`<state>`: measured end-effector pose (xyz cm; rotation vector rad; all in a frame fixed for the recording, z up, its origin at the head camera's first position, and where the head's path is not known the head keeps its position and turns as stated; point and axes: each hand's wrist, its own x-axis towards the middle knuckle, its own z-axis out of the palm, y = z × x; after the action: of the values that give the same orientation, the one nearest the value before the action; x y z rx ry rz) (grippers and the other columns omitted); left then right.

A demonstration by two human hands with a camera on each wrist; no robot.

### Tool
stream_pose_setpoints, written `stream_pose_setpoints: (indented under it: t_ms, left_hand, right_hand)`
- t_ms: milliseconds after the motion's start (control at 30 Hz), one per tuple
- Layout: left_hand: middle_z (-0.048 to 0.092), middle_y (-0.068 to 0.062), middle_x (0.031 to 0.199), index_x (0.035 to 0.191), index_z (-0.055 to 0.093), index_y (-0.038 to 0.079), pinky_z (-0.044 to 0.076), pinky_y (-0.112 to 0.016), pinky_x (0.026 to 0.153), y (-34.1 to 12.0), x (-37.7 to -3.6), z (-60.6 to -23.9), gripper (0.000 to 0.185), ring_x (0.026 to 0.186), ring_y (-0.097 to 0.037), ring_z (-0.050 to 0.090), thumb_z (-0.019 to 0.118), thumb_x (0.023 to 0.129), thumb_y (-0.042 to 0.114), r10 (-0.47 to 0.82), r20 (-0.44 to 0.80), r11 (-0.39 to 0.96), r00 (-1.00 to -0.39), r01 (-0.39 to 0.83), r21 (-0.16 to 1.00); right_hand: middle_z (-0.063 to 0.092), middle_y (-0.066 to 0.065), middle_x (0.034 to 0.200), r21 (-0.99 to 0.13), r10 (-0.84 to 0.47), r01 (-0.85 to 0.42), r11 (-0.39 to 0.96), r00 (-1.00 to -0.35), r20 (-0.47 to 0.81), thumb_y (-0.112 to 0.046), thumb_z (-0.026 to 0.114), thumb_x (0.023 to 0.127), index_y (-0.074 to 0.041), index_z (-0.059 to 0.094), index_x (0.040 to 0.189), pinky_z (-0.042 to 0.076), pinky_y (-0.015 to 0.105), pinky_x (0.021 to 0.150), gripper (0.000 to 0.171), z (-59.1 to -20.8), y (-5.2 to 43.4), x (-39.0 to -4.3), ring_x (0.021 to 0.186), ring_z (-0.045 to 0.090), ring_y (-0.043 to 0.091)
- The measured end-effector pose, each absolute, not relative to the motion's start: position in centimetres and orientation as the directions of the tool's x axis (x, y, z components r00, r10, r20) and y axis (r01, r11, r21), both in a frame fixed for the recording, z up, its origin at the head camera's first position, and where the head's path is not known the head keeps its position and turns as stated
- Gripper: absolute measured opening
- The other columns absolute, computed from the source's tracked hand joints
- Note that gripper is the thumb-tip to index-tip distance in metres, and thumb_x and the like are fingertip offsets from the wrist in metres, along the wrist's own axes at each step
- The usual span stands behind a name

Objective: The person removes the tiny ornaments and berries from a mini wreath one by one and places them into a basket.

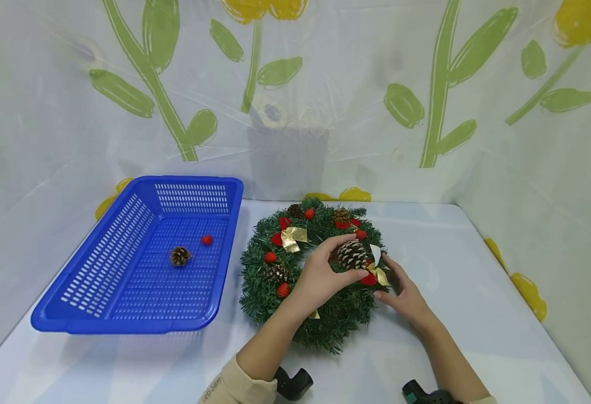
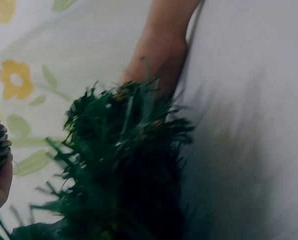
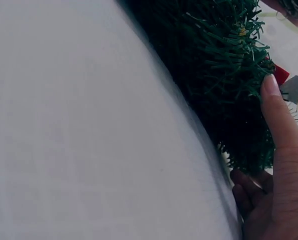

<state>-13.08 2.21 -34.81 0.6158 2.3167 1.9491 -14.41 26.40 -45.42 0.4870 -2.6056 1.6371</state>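
In the head view, the left hand [image 1: 321, 275] pinches a big pine cone [image 1: 351, 256], its thumb and fingers just wide enough to hold it. The cone is at the right side of a green wreath [image 1: 333, 322] on the tabletop [image 1: 502, 314]. The right hand [image 1: 407, 297] holds the wreath's right edge. On the left, a blue basket [image 1: 124, 326] has a small cone [image 1: 180, 256] and a red berry [image 1: 207, 240] inside.

In the left wrist view, the big pine cone peeks in at the left.

In the right wrist view, the thumb is on the wreath and the other fingers curl by its edge.
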Motion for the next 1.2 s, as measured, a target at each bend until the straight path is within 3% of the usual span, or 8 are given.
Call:
stream_pose_setpoints:
  t_ms: [67,133,633,900,967,1133,1200]
  left_hand:
    - [0.049,0.004,0.137,0.135,0.05,0.027,0.043,-0.043,0.1,1.8,-13.1,-34.6,0.059,0.122,-0.018,0.049,0.076,0.081,0.025,0.326,0.208,0.124,-0.922,0.26,0.958]
    - [0.048,0.005,0.138,0.134,0.051,0.028,0.041,-0.045,0.101,1.5,-13.1,-34.4,0.06,0.122,-0.018,0.049,0.076,0.081,0.025,0.314,0.199,0.12,-0.928,0.247,0.962]
    - [0.046,0.005,0.14,0.134,0.051,0.029,0.041,-0.048,0.102,-0.7,-12.8,-33.6,0.062,0.127,-0.018,0.046,0.078,0.079,0.026,0.253,0.186,0.15,-0.949,0.229,0.962]
    - [0.05,0.003,0.136,0.133,0.053,0.026,0.044,-0.044,0.098,-1.8,-13.0,-33.2,0.061,0.119,-0.019,0.053,0.079,0.078,0.022,0.202,0.229,0.148,-0.952,0.261,0.954]
    - [0.05,0.002,0.135,0.133,0.053,0.027,0.044,-0.043,0.099,-2.0,-13.1,-33.0,0.061,0.119,-0.019,0.053,0.079,0.077,0.021,0.188,0.227,0.13,-0.955,0.254,0.959]
    - [0.054,0.0,0.131,0.131,0.054,0.026,0.045,-0.043,0.098,-2.6,-13.2,-32.8,0.06,0.117,-0.02,0.055,0.08,0.077,0.021,0.16,0.232,0.09,-0.959,0.248,0.965]
    - [0.056,0.001,0.128,0.13,0.055,0.026,0.045,-0.042,0.098,-2.8,-13.3,-32.8,0.059,0.115,-0.019,0.056,0.08,0.077,0.022,0.15,0.231,0.093,-0.961,0.246,0.965]
  right_hand:
    - [0.019,0.021,0.154,-0.876,-0.251,-0.275,0.395,-0.95,0.185,-0.005,0.067,0.085,-0.011,0.02,0.152,0.023,0.001,0.096,0.082,-45.4,26.4,-14.4,0.134,0.03,0.042]
    - [0.018,0.022,0.154,-0.878,-0.252,-0.276,0.391,-0.949,0.186,-0.004,0.067,0.085,-0.011,0.02,0.152,0.023,0.001,0.096,0.082,-45.4,26.4,-14.4,0.134,0.028,0.046]
    - [0.019,0.021,0.154,-0.874,-0.25,-0.264,0.407,-0.953,0.171,-0.007,0.068,0.085,-0.013,0.019,0.152,0.026,0.002,0.096,0.083,-44.9,26.2,-14.0,0.131,0.033,0.043]
    - [0.019,0.021,0.154,-0.875,-0.259,-0.272,0.401,-0.95,0.176,-0.006,0.068,0.085,-0.012,0.019,0.152,0.026,0.002,0.097,0.083,-45.1,26.3,-14.1,0.13,0.033,0.042]
    - [0.019,0.021,0.154,-0.874,-0.258,-0.274,0.401,-0.95,0.179,-0.006,0.067,0.085,-0.012,0.019,0.152,0.026,0.002,0.097,0.082,-45.1,26.3,-14.1,0.131,0.035,0.035]
    - [0.019,0.021,0.154,-0.874,-0.258,-0.28,0.396,-0.948,0.187,-0.005,0.067,0.086,-0.012,0.02,0.152,0.027,0.003,0.097,0.082,-45.0,26.4,-14.1,0.124,0.037,-0.002]
    - [0.019,0.021,0.154,-0.876,-0.26,-0.285,0.39,-0.946,0.192,-0.005,0.067,0.086,-0.012,0.02,0.152,0.027,0.003,0.098,0.082,-45.1,26.4,-14.2,0.12,0.035,-0.011]
